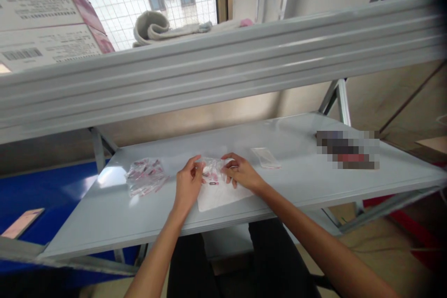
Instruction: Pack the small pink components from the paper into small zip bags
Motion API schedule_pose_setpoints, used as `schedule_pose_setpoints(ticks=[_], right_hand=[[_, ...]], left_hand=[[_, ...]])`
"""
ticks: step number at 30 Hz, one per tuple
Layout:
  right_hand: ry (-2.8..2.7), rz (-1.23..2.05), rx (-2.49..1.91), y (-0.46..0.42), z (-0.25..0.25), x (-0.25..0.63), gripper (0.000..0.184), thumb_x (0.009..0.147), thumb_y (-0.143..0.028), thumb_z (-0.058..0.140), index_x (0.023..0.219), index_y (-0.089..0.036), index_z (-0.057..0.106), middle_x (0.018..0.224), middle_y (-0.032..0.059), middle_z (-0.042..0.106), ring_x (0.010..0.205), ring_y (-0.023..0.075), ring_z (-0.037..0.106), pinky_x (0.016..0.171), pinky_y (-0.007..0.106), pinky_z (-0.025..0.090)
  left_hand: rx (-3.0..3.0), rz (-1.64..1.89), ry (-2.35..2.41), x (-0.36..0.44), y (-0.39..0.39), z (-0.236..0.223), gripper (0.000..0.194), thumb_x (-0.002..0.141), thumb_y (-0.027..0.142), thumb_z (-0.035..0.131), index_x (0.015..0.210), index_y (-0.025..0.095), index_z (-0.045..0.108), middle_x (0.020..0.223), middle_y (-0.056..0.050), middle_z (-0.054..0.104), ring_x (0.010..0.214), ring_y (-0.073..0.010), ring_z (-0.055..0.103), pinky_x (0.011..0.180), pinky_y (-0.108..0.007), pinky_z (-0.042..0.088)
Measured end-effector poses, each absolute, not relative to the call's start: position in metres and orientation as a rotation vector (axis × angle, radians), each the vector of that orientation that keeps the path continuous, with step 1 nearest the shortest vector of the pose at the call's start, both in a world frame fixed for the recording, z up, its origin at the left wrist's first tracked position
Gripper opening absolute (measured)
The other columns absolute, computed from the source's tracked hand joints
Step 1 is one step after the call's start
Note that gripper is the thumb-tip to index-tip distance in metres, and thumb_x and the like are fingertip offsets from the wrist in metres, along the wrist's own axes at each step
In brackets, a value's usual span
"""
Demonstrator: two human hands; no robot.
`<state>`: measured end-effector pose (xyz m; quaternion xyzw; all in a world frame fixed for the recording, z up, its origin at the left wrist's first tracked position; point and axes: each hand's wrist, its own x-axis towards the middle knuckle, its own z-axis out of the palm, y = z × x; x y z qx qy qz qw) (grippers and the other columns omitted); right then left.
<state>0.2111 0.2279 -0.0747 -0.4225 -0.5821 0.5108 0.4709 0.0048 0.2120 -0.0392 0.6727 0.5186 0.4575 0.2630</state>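
Nice steady hold there, you had your left hand [188,185] and right hand [242,172] pinched on either side of a small clear plastic bag [213,170], right over a white sheet [223,201] on the grey metal shelf [296,177].

The left hand [188,184] and right hand [242,172] cover part of the clear plastic bag [213,167]; the small dark pieces [213,183] inside it are too small to tell; a pixelated patch [347,150] blurs whatever lies on the metal shelf [87,223]; the printed carton [45,14] runs off the top-left corner, its small print unreadable.
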Motion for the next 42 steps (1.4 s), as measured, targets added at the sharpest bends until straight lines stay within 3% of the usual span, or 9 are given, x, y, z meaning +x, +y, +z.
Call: schedule_pose_setpoints(ticks=[13, 21, 23, 27, 31, 37, 42], right_hand=[[-1.422, 1.286, -0.911, 0.228, -0.082, 0.215, 0.036, 0.08, -0.037, 0.073, 0.106, -0.018, 0.057, 0.086, 0.0008, 0.063, 0.056, 0.0115, 0.065, 0.04, 0.021, 0.052], [-1.39, 1.228, -0.985, 0.228, -0.081, 0.213, 0.028, 0.081, -0.04, 0.07, 0.093, -0.016, 0.059, 0.074, 0.0008, 0.066, 0.05, 0.0126, 0.064, 0.038, 0.021, 0.048], [-1.375, 1.22, -0.994, 0.228, -0.081, 0.214, 0.029, 0.081, -0.042, 0.07, 0.089, -0.016, 0.059, 0.07, 0.0007, 0.066, 0.048, 0.0128, 0.063, 0.039, 0.022, 0.047], [-1.369, 1.235, -1.006, 0.227, -0.08, 0.217, 0.03, 0.081, -0.044, 0.07, 0.084, -0.017, 0.059, 0.061, -0.0007, 0.065, 0.043, 0.0104, 0.057, 0.04, 0.022, 0.045], [-1.35, 1.246, -0.981, 0.226, -0.076, 0.219, 0.027, 0.081, -0.043, 0.07, 0.08, -0.018, 0.059, 0.058, -0.0018, 0.064, 0.04, 0.0086, 0.051, 0.04, 0.021, 0.041], [-1.337, 1.235, -1.011, 0.224, -0.072, 0.217, 0.027, 0.08, -0.043, 0.071, 0.08, -0.019, 0.058, 0.056, -0.0024, 0.063, 0.039, 0.0083, 0.048, 0.04, 0.022, 0.039], [-1.336, 1.235, -1.023, 0.223, -0.073, 0.218, 0.029, 0.077, -0.045, 0.073, 0.08, -0.019, 0.058, 0.055, -0.0023, 0.064, 0.038, 0.0086, 0.049, 0.04, 0.022, 0.038]], left_hand=[[1.94, 1.218, 1.36, -0.001, 0.22, -0.027, 0.038, 0.092, 0.035, 0.061, 0.125, 0.018, 0.07, 0.093, -0.007, 0.081, 0.048, -0.0123, 0.061, 0.055, -0.025, 0.051], [1.982, 1.264, 1.344, 0.002, 0.233, -0.015, 0.033, 0.09, 0.034, 0.065, 0.119, 0.02, 0.075, 0.078, -0.002, 0.077, 0.051, -0.0133, 0.061, 0.058, -0.025, 0.049], [1.964, 1.281, 1.349, 0.003, 0.234, -0.014, 0.032, 0.092, 0.036, 0.064, 0.116, 0.019, 0.076, 0.076, -0.002, 0.076, 0.053, -0.0135, 0.061, 0.058, -0.025, 0.048], [1.881, 1.331, 1.348, 0.001, 0.227, -0.02, 0.042, 0.1, 0.048, 0.05, 0.119, 0.017, 0.071, 0.095, -0.007, 0.077, 0.055, -0.0123, 0.061, 0.057, -0.025, 0.048], [1.767, 1.355, 1.377, -0.003, 0.212, -0.029, 0.047, 0.102, 0.052, 0.044, 0.112, 0.015, 0.072, 0.091, -0.009, 0.077, 0.055, -0.0138, 0.061, 0.055, -0.025, 0.047], [1.94, 1.156, 1.534, 0.003, 0.191, -0.036, 0.028, 0.094, 0.033, 0.058, 0.104, 0.018, 0.079, 0.091, -0.007, 0.082, 0.06, -0.0188, 0.068, 0.063, -0.029, 0.051], [1.961, 1.124, 1.577, 0.014, 0.187, -0.037, 0.028, 0.089, 0.021, 0.06, 0.107, 0.017, 0.08, 0.092, -0.009, 0.083, 0.053, -0.0178, 0.064, 0.06, -0.031, 0.051]])
